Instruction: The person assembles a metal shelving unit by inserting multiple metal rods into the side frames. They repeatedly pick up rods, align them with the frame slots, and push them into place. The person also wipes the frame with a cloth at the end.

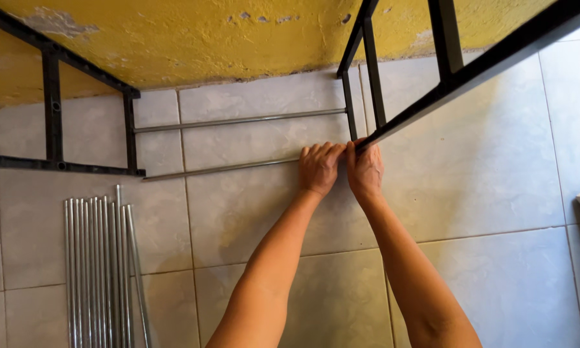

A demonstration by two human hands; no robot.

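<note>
both hands, left hand (318,169) and right hand (365,171), clamp the lower rod (220,169) end at the right black frame (393,122). 2 rods span to the left frame (130,132); the spare rod bundle (100,270) lies unfitted on the floor (496,193).

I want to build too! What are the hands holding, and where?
Left hand grips the thin metal rod's right end; right hand grips the black frame's lower corner.

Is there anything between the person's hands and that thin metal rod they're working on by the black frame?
Nothing visible. The left hand is closed over the near end of the lower metal rod, and the right hand presses beside it at the black side frame. The spare rods lie apart, on the floor tiles.
</note>
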